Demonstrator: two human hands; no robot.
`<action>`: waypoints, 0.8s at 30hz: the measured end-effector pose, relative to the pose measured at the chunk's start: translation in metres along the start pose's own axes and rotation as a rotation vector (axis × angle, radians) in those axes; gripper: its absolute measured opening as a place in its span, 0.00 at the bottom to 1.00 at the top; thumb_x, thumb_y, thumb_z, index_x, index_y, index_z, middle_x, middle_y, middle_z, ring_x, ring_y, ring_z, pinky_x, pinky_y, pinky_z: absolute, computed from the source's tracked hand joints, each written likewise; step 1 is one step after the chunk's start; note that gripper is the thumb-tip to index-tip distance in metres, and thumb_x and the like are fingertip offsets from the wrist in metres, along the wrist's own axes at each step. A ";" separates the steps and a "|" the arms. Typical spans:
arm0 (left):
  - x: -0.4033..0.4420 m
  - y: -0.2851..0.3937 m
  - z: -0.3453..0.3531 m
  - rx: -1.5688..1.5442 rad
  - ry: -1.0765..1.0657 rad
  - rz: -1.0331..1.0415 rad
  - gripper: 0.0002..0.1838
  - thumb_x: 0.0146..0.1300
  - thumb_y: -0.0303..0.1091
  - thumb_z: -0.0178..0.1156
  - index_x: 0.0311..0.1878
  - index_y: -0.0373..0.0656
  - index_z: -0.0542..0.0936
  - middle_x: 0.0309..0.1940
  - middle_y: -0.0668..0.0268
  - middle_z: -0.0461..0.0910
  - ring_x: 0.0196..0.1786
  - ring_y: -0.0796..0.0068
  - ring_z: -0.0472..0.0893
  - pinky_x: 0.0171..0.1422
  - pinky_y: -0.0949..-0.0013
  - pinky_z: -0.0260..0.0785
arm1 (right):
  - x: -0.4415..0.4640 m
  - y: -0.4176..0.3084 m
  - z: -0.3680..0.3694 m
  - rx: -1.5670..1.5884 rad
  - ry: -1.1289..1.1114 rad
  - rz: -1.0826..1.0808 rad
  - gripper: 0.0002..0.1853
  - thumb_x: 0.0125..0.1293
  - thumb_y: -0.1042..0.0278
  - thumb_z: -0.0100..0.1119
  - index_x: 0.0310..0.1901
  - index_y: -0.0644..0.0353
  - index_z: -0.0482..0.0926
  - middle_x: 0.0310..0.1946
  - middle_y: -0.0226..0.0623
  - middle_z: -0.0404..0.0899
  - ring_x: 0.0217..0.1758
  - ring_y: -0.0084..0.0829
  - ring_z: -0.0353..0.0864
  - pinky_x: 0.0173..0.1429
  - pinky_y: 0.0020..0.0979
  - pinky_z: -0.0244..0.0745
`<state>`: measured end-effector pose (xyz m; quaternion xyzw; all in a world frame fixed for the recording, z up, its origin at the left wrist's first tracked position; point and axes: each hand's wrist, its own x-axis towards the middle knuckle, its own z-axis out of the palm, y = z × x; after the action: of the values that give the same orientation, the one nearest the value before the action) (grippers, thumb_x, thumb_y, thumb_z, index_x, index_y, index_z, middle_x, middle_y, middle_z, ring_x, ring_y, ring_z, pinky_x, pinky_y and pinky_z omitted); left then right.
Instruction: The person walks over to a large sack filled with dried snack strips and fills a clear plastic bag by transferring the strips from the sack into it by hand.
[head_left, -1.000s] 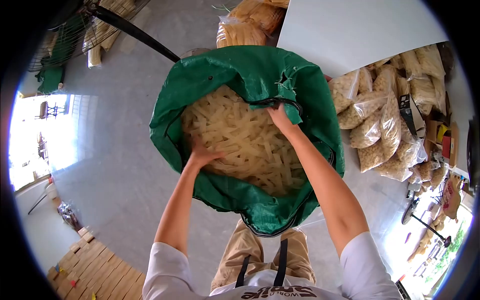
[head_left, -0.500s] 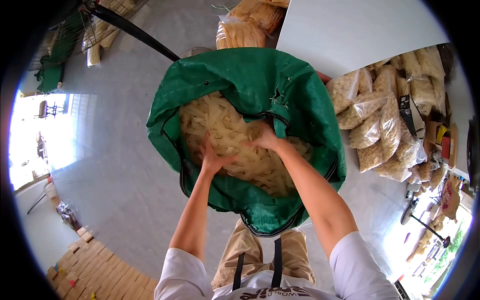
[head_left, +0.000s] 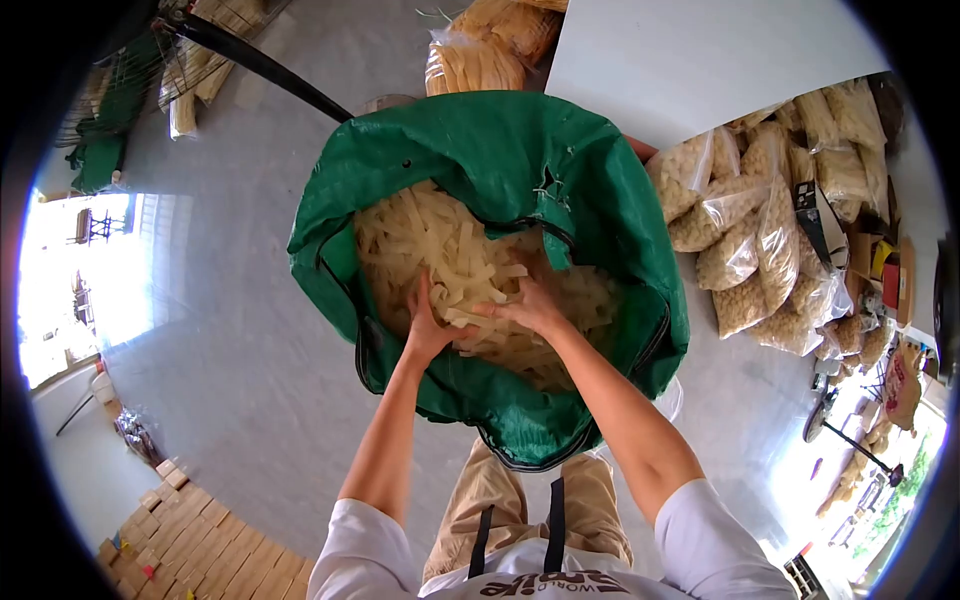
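A large green bag [head_left: 440, 135] with a black zipper round its mouth stands open before me, full of pale, flat, translucent strips [head_left: 425, 235]. Inside it, my left hand [head_left: 428, 325] is in among the strips near the left side, thumb and fingers spread. Facing it from the right, my right hand [head_left: 527, 305] has its fingers apart and touches the strips. A few strips lie between the two hands. Some fingertips are hidden among the strips. The bag's far edge has a small tear.
Plastic bags of pale pieces [head_left: 735, 225] are piled at the right beside a white tabletop [head_left: 700, 60]. Orange-tan bundles [head_left: 480, 65] lie beyond the bag. A black pole [head_left: 260, 65] slants in from the upper left. Stacked tan blocks [head_left: 205, 540] are at lower left.
My right hand has let go of the bag's zippered edge and moved down and left into the strips. My left hand has shifted right, so the hands are closer together.
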<state>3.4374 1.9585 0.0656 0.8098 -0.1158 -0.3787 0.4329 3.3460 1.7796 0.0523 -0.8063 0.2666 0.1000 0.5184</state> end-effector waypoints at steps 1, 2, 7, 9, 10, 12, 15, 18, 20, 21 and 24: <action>-0.003 -0.002 0.002 -0.002 -0.002 0.000 0.64 0.29 0.31 0.77 0.69 0.44 0.42 0.64 0.51 0.43 0.65 0.53 0.56 0.67 0.59 0.55 | 0.000 0.008 0.009 0.182 -0.056 0.006 0.54 0.34 0.47 0.75 0.61 0.65 0.57 0.61 0.46 0.59 0.66 0.40 0.56 0.66 0.36 0.55; -0.008 -0.004 0.004 0.088 -0.011 0.066 0.63 0.31 0.30 0.76 0.69 0.45 0.43 0.63 0.50 0.44 0.64 0.51 0.56 0.66 0.59 0.56 | -0.002 0.018 0.015 0.272 -0.082 0.006 0.53 0.34 0.48 0.75 0.61 0.65 0.58 0.60 0.45 0.60 0.65 0.39 0.58 0.66 0.34 0.55; -0.027 0.015 0.008 0.209 0.039 0.299 0.57 0.37 0.29 0.72 0.69 0.47 0.45 0.62 0.51 0.51 0.63 0.49 0.57 0.65 0.57 0.57 | -0.025 0.001 0.003 0.409 -0.109 -0.004 0.54 0.31 0.54 0.77 0.61 0.62 0.59 0.60 0.45 0.62 0.63 0.39 0.62 0.65 0.34 0.58; -0.028 0.013 0.008 0.217 0.042 0.321 0.57 0.37 0.28 0.72 0.69 0.47 0.45 0.62 0.51 0.52 0.63 0.50 0.58 0.64 0.57 0.58 | -0.022 0.008 0.007 0.452 -0.077 -0.039 0.54 0.31 0.55 0.77 0.62 0.62 0.58 0.60 0.45 0.62 0.63 0.39 0.62 0.65 0.34 0.58; -0.028 0.011 0.008 0.223 0.042 0.338 0.57 0.37 0.28 0.72 0.68 0.46 0.45 0.62 0.51 0.53 0.62 0.52 0.58 0.63 0.58 0.59 | -0.019 0.012 0.010 0.484 -0.098 -0.033 0.54 0.31 0.56 0.77 0.62 0.63 0.57 0.61 0.45 0.61 0.64 0.39 0.62 0.65 0.34 0.58; -0.020 -0.013 0.010 0.090 0.005 0.303 0.56 0.37 0.27 0.72 0.68 0.46 0.46 0.61 0.52 0.54 0.62 0.53 0.59 0.62 0.58 0.60 | -0.022 0.008 0.007 0.518 -0.117 -0.023 0.55 0.32 0.56 0.77 0.63 0.63 0.56 0.61 0.45 0.61 0.64 0.38 0.61 0.66 0.34 0.57; -0.027 0.010 0.011 -0.363 -0.093 0.213 0.55 0.36 0.25 0.72 0.67 0.45 0.48 0.59 0.55 0.55 0.61 0.55 0.61 0.61 0.59 0.62 | -0.030 -0.023 -0.012 0.543 -0.186 0.028 0.54 0.33 0.57 0.76 0.63 0.64 0.55 0.62 0.46 0.60 0.65 0.39 0.60 0.66 0.34 0.57; -0.031 0.001 0.011 -0.343 -0.167 0.297 0.54 0.36 0.22 0.70 0.67 0.47 0.50 0.56 0.63 0.56 0.59 0.61 0.62 0.60 0.63 0.64 | -0.041 -0.021 -0.009 0.463 -0.039 -0.048 0.53 0.34 0.58 0.75 0.63 0.64 0.55 0.61 0.47 0.61 0.65 0.38 0.61 0.66 0.33 0.57; -0.030 -0.004 0.016 0.135 -0.053 0.519 0.53 0.37 0.21 0.69 0.67 0.47 0.50 0.54 0.66 0.55 0.60 0.66 0.59 0.61 0.66 0.63 | -0.045 -0.017 -0.008 0.311 -0.032 -0.068 0.52 0.35 0.60 0.74 0.63 0.65 0.55 0.59 0.47 0.63 0.64 0.37 0.62 0.66 0.33 0.57; -0.031 -0.006 0.028 -0.536 -0.137 0.216 0.51 0.36 0.21 0.68 0.66 0.46 0.52 0.54 0.62 0.57 0.61 0.62 0.57 0.61 0.64 0.61 | -0.044 -0.018 -0.011 0.307 -0.026 -0.071 0.52 0.35 0.60 0.74 0.63 0.65 0.55 0.59 0.47 0.63 0.64 0.37 0.62 0.66 0.33 0.57; -0.031 0.035 0.027 -1.136 -0.157 -0.203 0.50 0.37 0.21 0.68 0.66 0.45 0.53 0.56 0.60 0.56 0.61 0.60 0.56 0.63 0.64 0.58 | -0.045 -0.021 -0.018 0.349 -0.052 -0.070 0.48 0.36 0.62 0.73 0.60 0.67 0.59 0.54 0.47 0.69 0.58 0.36 0.69 0.62 0.33 0.62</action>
<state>3.4016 1.9375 0.0999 0.4271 0.1520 -0.4799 0.7512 3.3175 1.7855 0.0967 -0.7100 0.2383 0.0550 0.6604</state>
